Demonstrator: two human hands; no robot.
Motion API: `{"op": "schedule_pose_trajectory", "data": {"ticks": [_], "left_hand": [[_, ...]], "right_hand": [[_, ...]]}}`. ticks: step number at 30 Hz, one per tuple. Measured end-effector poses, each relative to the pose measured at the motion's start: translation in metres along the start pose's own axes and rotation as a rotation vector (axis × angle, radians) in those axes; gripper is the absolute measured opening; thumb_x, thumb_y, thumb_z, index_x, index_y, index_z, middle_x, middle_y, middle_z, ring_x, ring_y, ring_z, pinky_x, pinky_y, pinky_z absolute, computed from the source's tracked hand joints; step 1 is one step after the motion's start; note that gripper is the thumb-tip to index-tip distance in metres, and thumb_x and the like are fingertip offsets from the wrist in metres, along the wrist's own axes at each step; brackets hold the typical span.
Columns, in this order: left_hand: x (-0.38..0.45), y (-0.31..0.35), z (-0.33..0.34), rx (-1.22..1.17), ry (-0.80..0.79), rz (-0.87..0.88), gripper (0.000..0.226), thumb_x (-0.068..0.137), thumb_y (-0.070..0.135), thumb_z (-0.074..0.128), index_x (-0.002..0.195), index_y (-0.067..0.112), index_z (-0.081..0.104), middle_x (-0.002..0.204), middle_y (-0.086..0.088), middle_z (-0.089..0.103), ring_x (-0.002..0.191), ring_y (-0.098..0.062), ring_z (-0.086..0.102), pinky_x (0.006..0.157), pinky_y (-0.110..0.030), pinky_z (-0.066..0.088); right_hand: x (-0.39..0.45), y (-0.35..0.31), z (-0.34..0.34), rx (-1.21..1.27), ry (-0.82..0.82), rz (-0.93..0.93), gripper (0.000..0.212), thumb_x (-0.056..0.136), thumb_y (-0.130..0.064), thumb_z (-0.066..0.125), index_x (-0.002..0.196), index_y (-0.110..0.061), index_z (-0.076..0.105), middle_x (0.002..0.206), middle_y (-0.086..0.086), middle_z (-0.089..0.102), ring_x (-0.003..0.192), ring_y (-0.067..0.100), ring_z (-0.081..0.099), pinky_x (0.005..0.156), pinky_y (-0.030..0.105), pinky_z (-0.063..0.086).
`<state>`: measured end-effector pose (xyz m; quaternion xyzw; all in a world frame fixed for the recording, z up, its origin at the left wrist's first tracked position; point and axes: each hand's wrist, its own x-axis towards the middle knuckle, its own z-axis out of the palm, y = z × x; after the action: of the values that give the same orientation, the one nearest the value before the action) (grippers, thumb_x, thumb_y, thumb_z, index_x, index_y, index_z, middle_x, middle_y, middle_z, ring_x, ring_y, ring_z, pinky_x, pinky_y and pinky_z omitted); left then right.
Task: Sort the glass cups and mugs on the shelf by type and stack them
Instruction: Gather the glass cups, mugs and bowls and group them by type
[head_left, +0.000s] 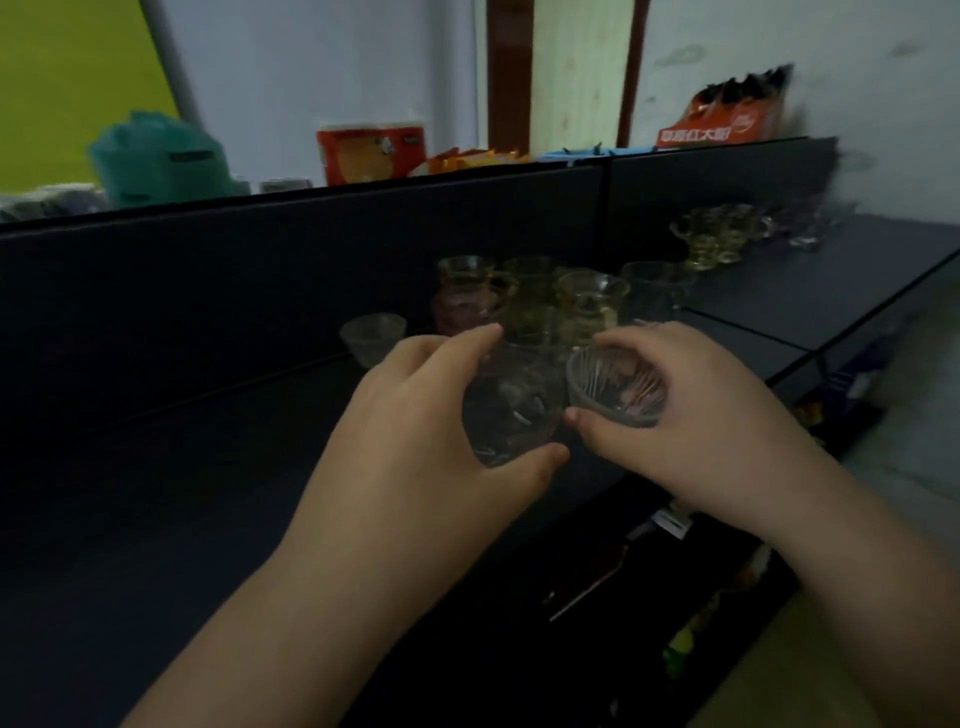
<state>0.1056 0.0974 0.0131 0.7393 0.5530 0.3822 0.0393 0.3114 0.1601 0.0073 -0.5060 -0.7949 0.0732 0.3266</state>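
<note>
Glass everywhere on a dark shelf (208, 493), frame dim and slightly blurred.

Left hand (415, 431): fingers and thumb are curled round a clear cup (511, 410), held just above the shelf surface near its front middle. Contact with the shelf can't be confirmed.

Right hand (691, 415): a small ribbed bowl (615, 387) is gripped, thumb on the near rim, fingers wrapped behind. Bowl is tilted, mouth facing the camera. Bowl and cup are side by side, touching or nearly so; can't tell which. Hands are close together, thumbs almost meeting.

Behind the hands, a cluster of amber mugs (582, 301) is seen, upright, packed tight; some appear stacked, exact count not readable. One pinkish cup (462, 312) is at the cluster's left, under an amber one. One clear mug (657, 288) is at its right.

Left of the cluster, a second small bowl (371, 335) is set upright, alone, against the back panel.

Further right on the shelf, another group of handled mugs (719, 236) is seen, with clear glasses (810, 228) beyond, blurred.

On top of the back panel: a green bag (161, 158), a red-white pack (371, 150), an orange box (727, 122).
</note>
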Motion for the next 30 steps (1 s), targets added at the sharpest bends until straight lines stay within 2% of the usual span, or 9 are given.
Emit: {"op": "schedule_pose_trajectory", "data": {"ticks": [4,9,14,22,24,30], "left_hand": [[0.030,0.031,0.041,0.033,0.000,0.045,0.086,0.065,0.066,0.066,0.142,0.047,0.032,0.132,0.025,0.038,0.118,0.002,0.040,0.094,-0.026,0.044],[0.073,0.076,0.106,0.106,-0.001,0.049,0.086,0.070,0.067,0.065,0.144,0.041,0.033,0.136,0.024,0.034,0.113,0.008,0.034,0.079,-0.010,0.031],[0.113,0.127,0.171,0.164,0.013,0.037,0.087,0.072,0.066,0.063,0.146,0.030,0.038,0.135,0.016,0.037,0.116,-0.004,0.042,0.086,-0.021,0.037],[0.180,0.182,0.253,0.179,-0.008,0.024,0.088,0.069,0.070,0.059,0.144,0.028,0.041,0.131,0.016,0.038,0.115,-0.005,0.041,0.085,-0.023,0.037],[0.199,0.190,0.271,0.184,-0.011,0.026,0.087,0.069,0.069,0.061,0.143,0.028,0.042,0.130,0.016,0.038,0.114,-0.004,0.041,0.084,-0.021,0.036],[0.258,0.196,0.324,0.161,-0.034,0.030,0.085,0.069,0.069,0.063,0.141,0.029,0.044,0.126,0.016,0.039,0.110,-0.005,0.044,0.084,-0.023,0.040]], "right_hand": [[-0.003,0.052,-0.034,-0.004,0.035,0.049,0.064,0.071,-0.065,0.067,0.127,-0.037,0.054,0.106,-0.022,0.047,0.098,-0.005,0.049,0.077,0.011,0.037],[-0.007,0.128,-0.080,-0.051,0.044,0.088,0.070,0.073,-0.067,0.066,0.134,-0.036,0.050,0.107,-0.023,0.045,0.098,-0.003,0.046,0.077,0.009,0.034],[-0.009,0.215,-0.123,-0.037,0.035,0.112,0.072,0.072,-0.067,0.067,0.135,-0.035,0.051,0.109,-0.021,0.046,0.098,-0.004,0.047,0.079,0.010,0.036],[0.011,0.320,-0.172,-0.033,0.045,0.138,0.068,0.073,-0.067,0.065,0.133,-0.038,0.051,0.104,-0.024,0.044,0.093,-0.007,0.046,0.074,0.007,0.035],[0.019,0.341,-0.177,-0.025,0.047,0.141,0.067,0.072,-0.068,0.064,0.131,-0.039,0.052,0.103,-0.026,0.043,0.095,-0.013,0.045,0.072,0.007,0.035],[0.056,0.403,-0.182,-0.044,0.066,0.139,0.072,0.072,-0.066,0.065,0.135,-0.033,0.052,0.105,-0.020,0.044,0.097,-0.004,0.047,0.078,0.013,0.038]]}}
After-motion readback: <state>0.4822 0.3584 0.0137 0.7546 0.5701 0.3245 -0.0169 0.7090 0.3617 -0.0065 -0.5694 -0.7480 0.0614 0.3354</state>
